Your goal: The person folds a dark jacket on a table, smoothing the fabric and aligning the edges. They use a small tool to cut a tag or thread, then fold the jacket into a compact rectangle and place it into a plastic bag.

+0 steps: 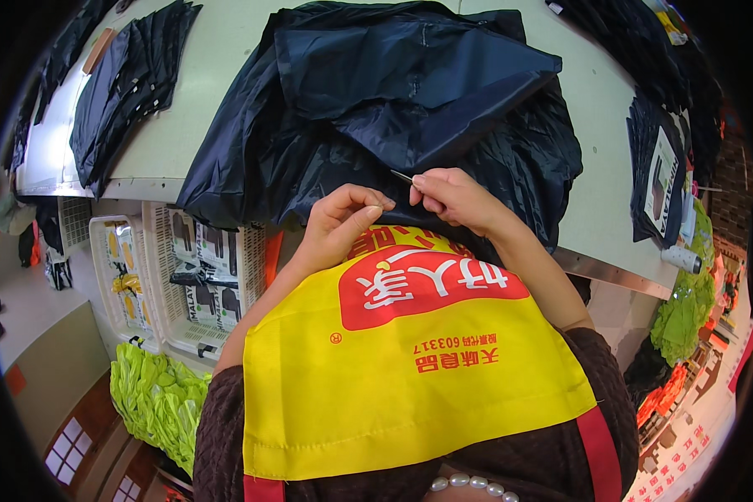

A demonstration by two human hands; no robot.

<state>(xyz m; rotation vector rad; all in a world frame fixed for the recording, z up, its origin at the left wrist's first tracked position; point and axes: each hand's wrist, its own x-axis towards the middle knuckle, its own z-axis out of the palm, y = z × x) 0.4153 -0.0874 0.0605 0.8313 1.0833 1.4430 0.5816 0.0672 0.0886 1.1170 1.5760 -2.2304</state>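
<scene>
A large heap of dark navy, slightly shiny cloth (410,125) spreads over the table in front of me and hangs over its near edge. My right hand (460,201) is closed round a thin pointed metal tool (402,176), its tip aimed up and left against the cloth. Most of the tool is hidden in the fingers, so its exact kind does not show. Just to the left, my left hand (343,219) pinches thumb and fingertips together. Whatever lies in that pinch is too small to make out. Both hands are at the cloth's near edge, slightly apart.
The pale table (213,92) carries a stack of dark folded cloth (134,92) at left and packaged dark garments (659,171) at right. Below its left edge stand white plastic baskets (155,276) with packages. Green plastic bags hang low left (155,393) and at right (686,293).
</scene>
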